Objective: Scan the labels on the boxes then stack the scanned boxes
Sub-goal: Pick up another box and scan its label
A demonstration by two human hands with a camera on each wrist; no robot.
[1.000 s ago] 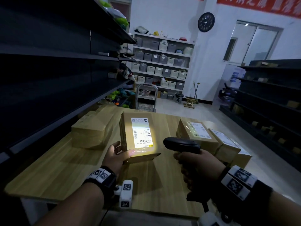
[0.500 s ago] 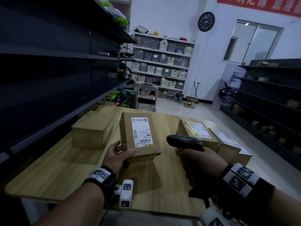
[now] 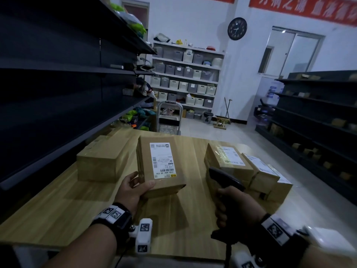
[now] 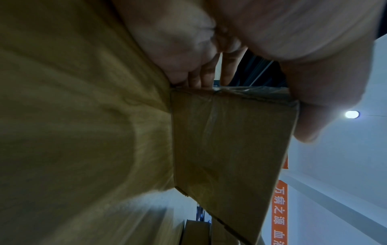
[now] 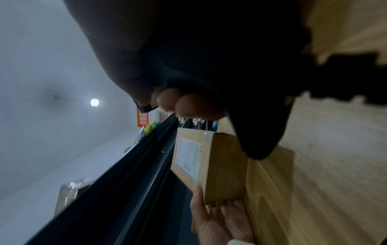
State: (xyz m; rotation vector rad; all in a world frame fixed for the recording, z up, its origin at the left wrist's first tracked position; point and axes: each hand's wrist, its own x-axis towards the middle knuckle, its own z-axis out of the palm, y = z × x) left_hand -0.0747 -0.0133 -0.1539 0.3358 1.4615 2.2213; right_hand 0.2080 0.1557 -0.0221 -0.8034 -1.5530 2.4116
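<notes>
My left hand (image 3: 133, 190) grips the near end of a brown cardboard box (image 3: 158, 167), thumb on top and fingers underneath, holding it tilted up off the wooden table (image 3: 58, 209). Its white label (image 3: 163, 160) faces up. The same box (image 4: 226, 140) fills the left wrist view, and the right wrist view shows this box (image 5: 209, 164) from the side. My right hand (image 3: 233, 207) is wrapped round the handle of a black barcode scanner (image 3: 226, 177), which points away over the table to the right of the held box. No scanner light shows on the label.
A plain brown box (image 3: 100, 159) lies on the table at the left. Three labelled boxes (image 3: 247, 171) sit in a row at the right. Dark shelving (image 3: 58, 84) runs close along the left side, more dark shelves (image 3: 318, 113) stand right, and a trolley (image 3: 169, 118) waits beyond the table.
The scanner's bright light on the label has gone out. My left hand has raised the box slightly, and the scanner has swung rightward, away from the label.
</notes>
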